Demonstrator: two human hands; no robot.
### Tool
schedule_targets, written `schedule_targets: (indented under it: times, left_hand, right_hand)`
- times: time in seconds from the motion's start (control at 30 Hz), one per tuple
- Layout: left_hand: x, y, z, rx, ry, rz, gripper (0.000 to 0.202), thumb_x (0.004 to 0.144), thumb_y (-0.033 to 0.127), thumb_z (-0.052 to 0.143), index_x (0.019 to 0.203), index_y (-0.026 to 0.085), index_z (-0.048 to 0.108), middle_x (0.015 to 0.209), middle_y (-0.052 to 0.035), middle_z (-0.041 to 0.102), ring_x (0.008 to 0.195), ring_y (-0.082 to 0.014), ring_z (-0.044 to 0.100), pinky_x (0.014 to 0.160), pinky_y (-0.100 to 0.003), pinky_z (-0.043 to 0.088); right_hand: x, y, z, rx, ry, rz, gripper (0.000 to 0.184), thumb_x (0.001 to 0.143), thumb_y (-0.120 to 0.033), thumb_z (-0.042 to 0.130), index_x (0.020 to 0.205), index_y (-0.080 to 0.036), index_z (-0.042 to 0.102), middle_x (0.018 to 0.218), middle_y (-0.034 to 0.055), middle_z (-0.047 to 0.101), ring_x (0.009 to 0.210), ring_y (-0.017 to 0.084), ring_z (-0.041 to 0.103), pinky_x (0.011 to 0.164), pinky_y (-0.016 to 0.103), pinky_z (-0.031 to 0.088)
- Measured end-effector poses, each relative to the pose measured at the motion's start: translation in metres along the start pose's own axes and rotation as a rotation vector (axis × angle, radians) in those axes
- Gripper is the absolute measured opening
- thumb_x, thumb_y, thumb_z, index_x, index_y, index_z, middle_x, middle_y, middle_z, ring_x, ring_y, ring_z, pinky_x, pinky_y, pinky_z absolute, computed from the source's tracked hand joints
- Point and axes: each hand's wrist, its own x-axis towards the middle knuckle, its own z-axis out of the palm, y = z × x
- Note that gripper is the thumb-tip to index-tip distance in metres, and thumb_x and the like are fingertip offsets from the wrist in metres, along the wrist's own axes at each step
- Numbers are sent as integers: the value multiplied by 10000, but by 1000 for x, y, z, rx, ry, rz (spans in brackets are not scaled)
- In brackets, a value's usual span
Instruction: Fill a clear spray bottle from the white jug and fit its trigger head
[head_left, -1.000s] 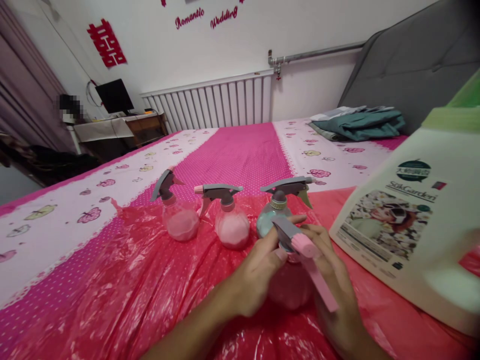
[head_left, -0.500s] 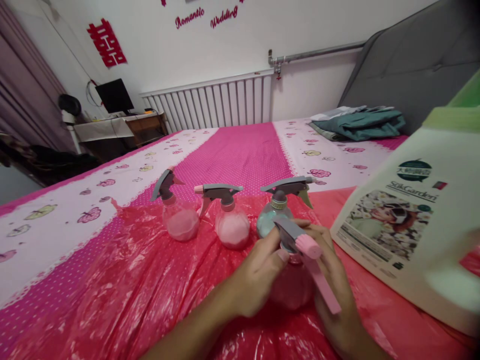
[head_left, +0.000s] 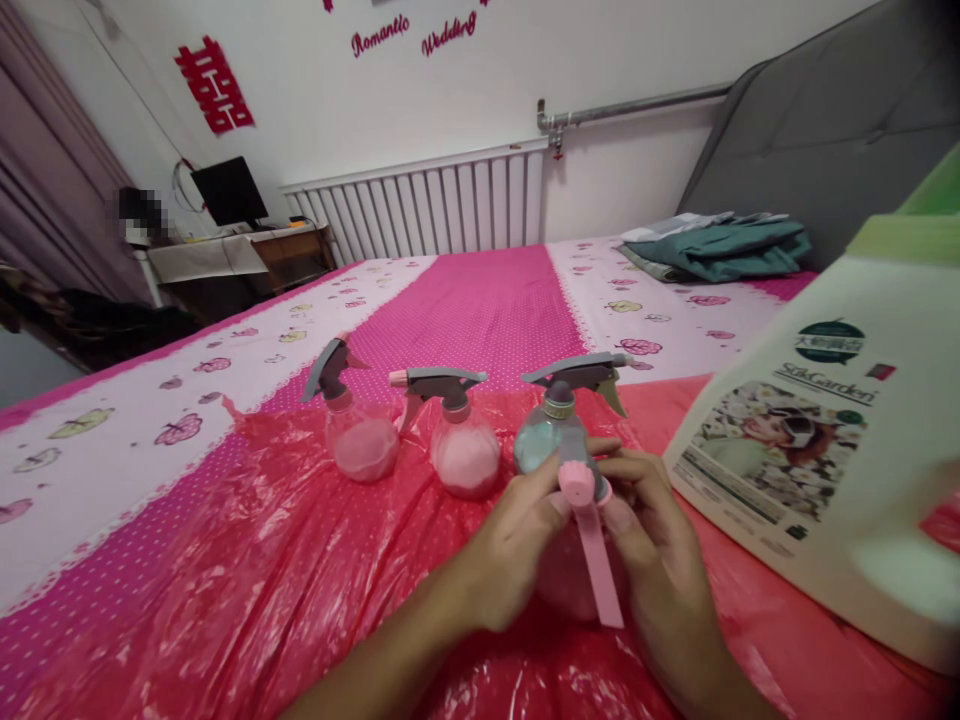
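Both hands are closed round the top of a round spray bottle [head_left: 564,585] with a grey spray head, pink nozzle and long pink trigger [head_left: 600,575]. My left hand [head_left: 517,545] grips its neck from the left, thumb near the nozzle. On the other side, my right hand [head_left: 656,530] curls its fingers and thumb about the collar below the spray head. The nozzle faces me. Just beyond stand a spray bottle with pale blue liquid [head_left: 534,445], one with pale pink liquid [head_left: 465,462] and another pink one [head_left: 364,448], all with grey spray heads on.
A big white jug [head_left: 750,540] with a green top rises close on my right. Crinkled red plastic film [head_left: 247,560] covers the bed under the bottles. Folded clothes [head_left: 720,250] lie by the grey headboard [head_left: 810,120]. A radiator [head_left: 450,205] lines the far wall.
The spray head has turned on the held bottle: its nozzle has swung left to face me, and the trigger's lower end has moved left. The right fingers have shifted round the collar.
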Motion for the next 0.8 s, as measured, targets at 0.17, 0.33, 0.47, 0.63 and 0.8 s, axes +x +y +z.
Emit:
schedule_targets:
  times: [0.17, 0.33, 0.47, 0.63, 0.8]
  left_hand:
    - [2, 7, 1, 6, -30, 13, 649, 1081, 646, 341, 1384, 208, 713, 1438, -134, 697, 1388, -369, 604, 1255, -536, 405]
    - [3, 11, 0, 60, -53, 13, 697, 1077, 671, 277, 1366, 222, 725, 1307, -129, 755, 1329, -369, 628, 1143, -504, 518]
    - [-2, 4, -2, 106, -50, 49, 650, 1094, 625, 276, 1388, 238, 708, 1374, -121, 724, 1357, -360, 608, 1191, -493, 472]
    - [-2, 0, -3, 94, -65, 81, 631, 1085, 636, 308, 1414, 260, 694, 1384, -119, 719, 1392, -374, 587, 1234, -516, 429]
    - [4, 7, 0, 40, -45, 32, 667, 1092, 637, 267, 1416, 232, 687, 1388, -122, 716, 1429, -377, 558, 1244, -531, 422]
  right_hand:
    - [-1, 1, 1, 8, 25, 19, 260, 911, -515, 730, 955, -262, 688, 1010, 28, 658, 858, 163, 681, 721, 262, 599]
    - [-2, 4, 2, 16, 34, 64, 272, 891, -494, 764, 981, -260, 657, 993, 23, 671, 846, 165, 687, 725, 261, 588]
    - [-2, 4, 2, 25, 32, 68, 280, 890, -500, 768, 974, -260, 653, 957, 14, 666, 820, 153, 685, 712, 242, 586]
    - [1, 1, 2, 68, -37, 94, 259, 911, -506, 746, 974, -265, 676, 979, 13, 676, 869, 154, 723, 744, 231, 600]
    - [3, -2, 0, -4, -45, 64, 287, 916, -535, 720, 935, -251, 757, 975, 32, 626, 906, 157, 670, 778, 228, 611]
